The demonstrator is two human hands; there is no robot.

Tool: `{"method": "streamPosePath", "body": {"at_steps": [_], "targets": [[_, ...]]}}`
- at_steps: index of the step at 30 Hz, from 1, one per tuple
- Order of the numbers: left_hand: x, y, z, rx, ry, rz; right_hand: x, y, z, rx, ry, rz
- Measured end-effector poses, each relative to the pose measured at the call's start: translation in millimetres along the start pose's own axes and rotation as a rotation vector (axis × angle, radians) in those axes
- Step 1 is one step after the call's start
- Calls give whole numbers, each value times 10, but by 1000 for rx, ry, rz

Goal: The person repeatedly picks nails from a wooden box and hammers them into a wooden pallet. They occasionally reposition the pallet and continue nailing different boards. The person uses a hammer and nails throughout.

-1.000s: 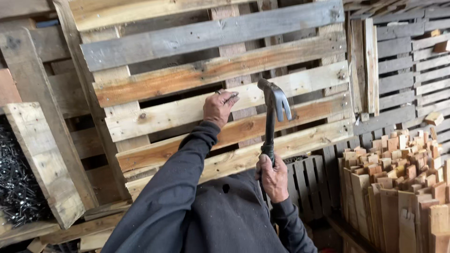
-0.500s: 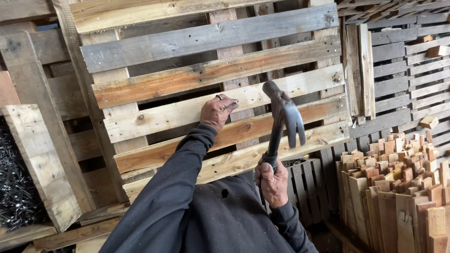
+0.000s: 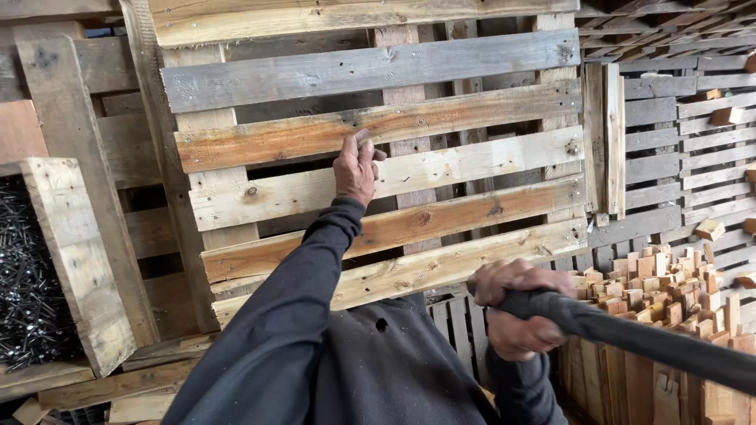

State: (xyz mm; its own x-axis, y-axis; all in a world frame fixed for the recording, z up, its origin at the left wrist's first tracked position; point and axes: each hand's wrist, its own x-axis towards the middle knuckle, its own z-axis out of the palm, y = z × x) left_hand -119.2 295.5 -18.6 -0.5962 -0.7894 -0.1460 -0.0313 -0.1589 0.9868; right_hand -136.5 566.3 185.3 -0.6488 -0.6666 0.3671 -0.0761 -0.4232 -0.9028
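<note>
A worn wooden pallet (image 3: 472, 161) leans upright in front of me. My left hand (image 3: 356, 171) rests on its middle slat, with the fingertips pinched on what looks like a small nail held against the wood. My right hand (image 3: 516, 319) is lower and to the right, closed around the dark handle of a hammer (image 3: 630, 338). The handle runs back towards the lower right corner. The hammer's head is out of view. Dark sleeves cover both my arms.
A wooden box (image 3: 79, 260) of dark nails (image 3: 31, 291) stands at the left. Several short wood blocks (image 3: 661, 283) are stacked on end at the lower right. More pallets (image 3: 685, 157) are piled behind them, and others lean at the back.
The hammer was raised near the slat with its head in view. It has swung back and down to the lower right, taking the head out of view. My left hand stays on the slat.
</note>
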Motion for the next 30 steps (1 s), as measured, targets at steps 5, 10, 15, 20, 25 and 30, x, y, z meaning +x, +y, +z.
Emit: {"method": "streamPosePath", "body": {"at_steps": [5, 10, 15, 20, 25, 30], "targets": [[54, 67, 59, 167, 210, 276, -203, 371, 190, -521, 194, 1049], [35, 36, 61, 204, 268, 315, -17, -49, -108, -939, 107, 177], [15, -3, 30, 162, 302, 326, 333, -210, -287, -40, 202, -230], [4, 9, 51, 194, 249, 278, -205, 417, 249, -618, 245, 1165], [4, 12, 66, 208, 231, 271, 63, -124, -305, -236, 274, 410], [29, 40, 11, 168, 219, 265, 182, -65, -373, -108, 191, -46]]}}
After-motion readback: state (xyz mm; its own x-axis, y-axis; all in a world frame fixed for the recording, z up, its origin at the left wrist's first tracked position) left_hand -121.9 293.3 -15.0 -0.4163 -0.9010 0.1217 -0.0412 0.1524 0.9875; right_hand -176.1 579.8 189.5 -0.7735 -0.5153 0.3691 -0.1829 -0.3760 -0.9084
